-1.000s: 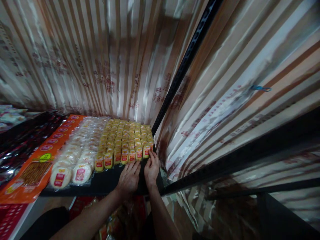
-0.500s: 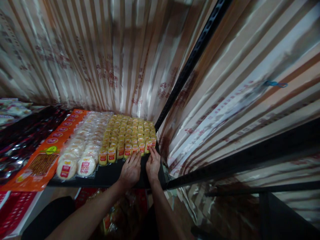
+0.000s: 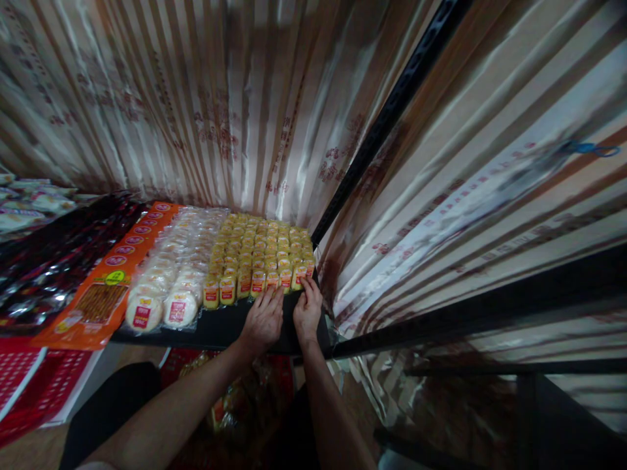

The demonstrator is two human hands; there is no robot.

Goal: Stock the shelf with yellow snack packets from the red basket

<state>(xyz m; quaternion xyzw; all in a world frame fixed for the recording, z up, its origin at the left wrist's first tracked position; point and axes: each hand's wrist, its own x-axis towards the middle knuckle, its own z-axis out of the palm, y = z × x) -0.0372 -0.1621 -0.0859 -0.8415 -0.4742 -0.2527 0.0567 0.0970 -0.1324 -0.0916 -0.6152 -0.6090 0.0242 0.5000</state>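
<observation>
Small yellow wrapped cakes [image 3: 259, 251] with red labels stand in tight rows at the right end of a black shelf [image 3: 220, 329]. My left hand [image 3: 264, 316] lies with its fingers stretched forward, their tips against the front row of cakes. Beside it, my right hand [image 3: 307, 310] reaches to the front right corner, fingers extended and tips touching the last cakes there. Neither hand has a cake lifted from the rows. The undersides of the fingers are hidden.
White round crackers [image 3: 179, 307] in clear wrap and an orange pack of sticks [image 3: 105, 287] lie to the left, then dark shiny packs [image 3: 59, 261]. A black post [image 3: 382, 137] rises at the right corner, before striped sheeting [image 3: 255, 98]. Red baskets [image 3: 29, 385] stand below.
The view has shifted slightly, so the shelf appears a little higher and further right. Both hands stay at the front row, with the left hand's fingers a little more bent.
</observation>
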